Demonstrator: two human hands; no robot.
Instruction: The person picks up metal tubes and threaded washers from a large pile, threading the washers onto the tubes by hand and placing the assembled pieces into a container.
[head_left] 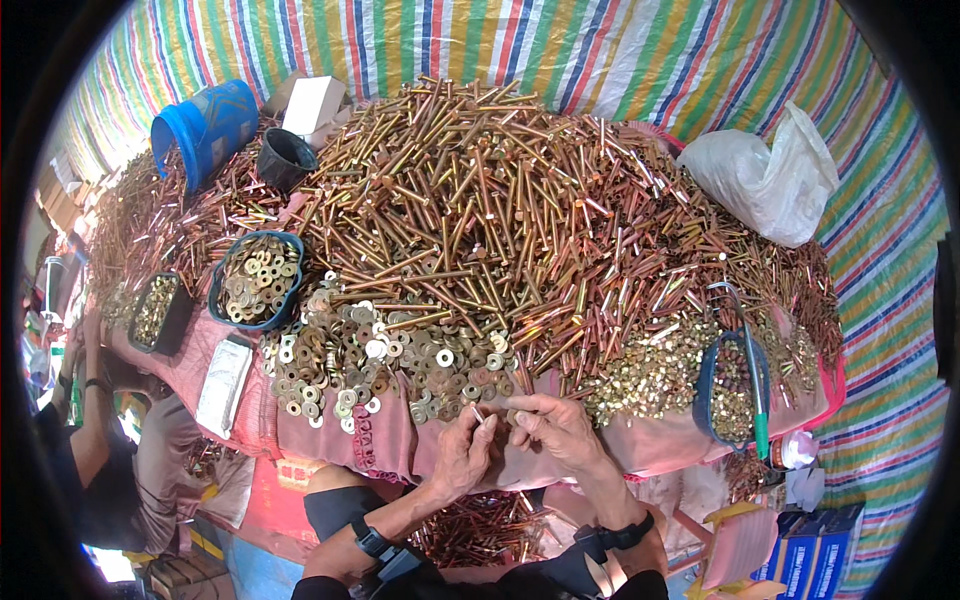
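My left hand [465,452] is closed, thumb against the fingers. A small shiny metal piece [477,412] pokes out at its fingertips; its kind is too small to tell. Close beside it, my right hand [560,432] is pinched too, and its fingers hide whatever they hold. Both are over the front edge of a pink cloth [310,437]. Just beyond lie a heap of flat washers [345,350] and a large pile of long brassy bolts [480,200]. Many small nuts [650,370] are spread to the right of my right hand.
A blue basin of washers [258,280] and a dark tray of small parts [155,312] stand left; a blue basket of nuts [730,390] stands right. Behind are a blue bucket [205,125], black cup [285,160] and white sack [765,175]. A person [95,440] works at left.
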